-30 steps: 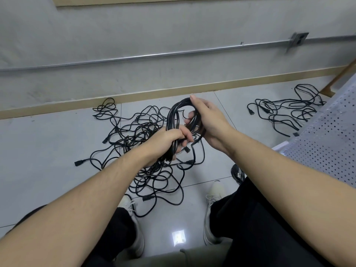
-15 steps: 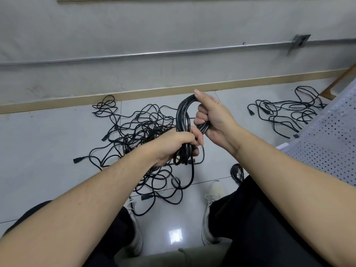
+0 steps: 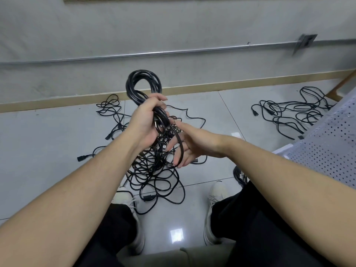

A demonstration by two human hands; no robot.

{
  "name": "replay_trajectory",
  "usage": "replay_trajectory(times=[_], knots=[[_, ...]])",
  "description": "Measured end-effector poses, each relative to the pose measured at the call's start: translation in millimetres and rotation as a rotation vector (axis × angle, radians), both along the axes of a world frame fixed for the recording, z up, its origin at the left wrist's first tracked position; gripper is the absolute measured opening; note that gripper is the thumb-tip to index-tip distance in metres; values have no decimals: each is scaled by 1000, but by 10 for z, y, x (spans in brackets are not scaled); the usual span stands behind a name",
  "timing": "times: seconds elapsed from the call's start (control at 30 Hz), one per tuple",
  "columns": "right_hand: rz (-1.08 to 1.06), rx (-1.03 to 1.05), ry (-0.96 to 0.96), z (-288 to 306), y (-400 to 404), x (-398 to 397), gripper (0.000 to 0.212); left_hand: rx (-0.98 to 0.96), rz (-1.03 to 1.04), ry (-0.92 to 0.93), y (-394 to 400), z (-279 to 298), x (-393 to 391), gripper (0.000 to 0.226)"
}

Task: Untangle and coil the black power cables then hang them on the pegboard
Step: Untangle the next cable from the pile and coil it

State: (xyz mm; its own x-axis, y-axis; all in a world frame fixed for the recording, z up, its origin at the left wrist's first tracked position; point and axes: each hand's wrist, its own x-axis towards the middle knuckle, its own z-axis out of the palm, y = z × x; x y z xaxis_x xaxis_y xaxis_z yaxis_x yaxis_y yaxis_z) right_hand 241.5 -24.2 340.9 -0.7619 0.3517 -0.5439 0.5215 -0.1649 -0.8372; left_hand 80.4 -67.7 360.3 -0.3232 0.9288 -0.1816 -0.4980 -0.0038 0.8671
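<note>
My left hand point(image 3: 147, 120) grips a coiled black power cable point(image 3: 143, 85) around its middle, and the loop stands up above my fist. A loose tail of that cable point(image 3: 178, 140) hangs down from the fist and crosses my right hand point(image 3: 189, 146), whose fingers are spread and fairly straight just below and to the right. A large tangle of black cables point(image 3: 154, 170) lies on the tiled floor under both hands. The white pegboard point(image 3: 327, 143) leans at the right edge.
A second, smaller heap of black cables point(image 3: 289, 114) lies on the floor at the right, by the pegboard. My two white shoes point(image 3: 216, 193) and black trousers are at the bottom. A grey wall with a metal conduit point(image 3: 173, 53) runs behind.
My left hand has lifted the coil higher and now holds it alone. My right hand has let go of the coil, dropped lower and spread its fingers under the hanging tail.
</note>
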Motion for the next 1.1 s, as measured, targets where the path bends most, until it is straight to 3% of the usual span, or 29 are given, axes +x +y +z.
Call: replay_trajectory(times=[0.07, 0.17, 0.27, 0.33, 0.43, 0.5, 0.67, 0.77, 0.83, 0.97, 1.1], knots=[[-27, 70, 43, 14, 13, -1, 73, 2, 38, -51, -2, 29, -50, 22], [-23, 259, 29, -9, 29, 1, 43, 0, 103, -7, 17, 26, -108, 23], [-93, 102, 81, -32, 29, -6, 19, -20, 199, 84, 56, 7, -192, 28], [-138, 102, 94, -29, 59, 7, 27, -61, 266, 133, 59, 14, -254, 29], [-103, 416, -7, 1, 118, 63, 35, -118, 299, 163, 43, 14, -278, 31], [-88, 510, -48, 0, 148, 101, 39, -152, 313, 210, 36, -5, -248, 32], [-213, 94, 213, 4, 182, 128, 29, -199, 440, 348, 53, 8, -217, 32], [-313, 77, 319, 54, 190, 146, 25, -228, 515, 377, 55, 23, -283, 29], [-365, 189, 305, 50, 175, 140, 33, -275, 478, 418, 40, -5, -308, 28], [-370, 628, 232, 37, 102, 107, 18, -342, 208, 523, -8, -71, -249, 17], [-495, 630, 318, 109, 62, 69, 13, -399, -37, 605, -64, -122, -146, 19]])
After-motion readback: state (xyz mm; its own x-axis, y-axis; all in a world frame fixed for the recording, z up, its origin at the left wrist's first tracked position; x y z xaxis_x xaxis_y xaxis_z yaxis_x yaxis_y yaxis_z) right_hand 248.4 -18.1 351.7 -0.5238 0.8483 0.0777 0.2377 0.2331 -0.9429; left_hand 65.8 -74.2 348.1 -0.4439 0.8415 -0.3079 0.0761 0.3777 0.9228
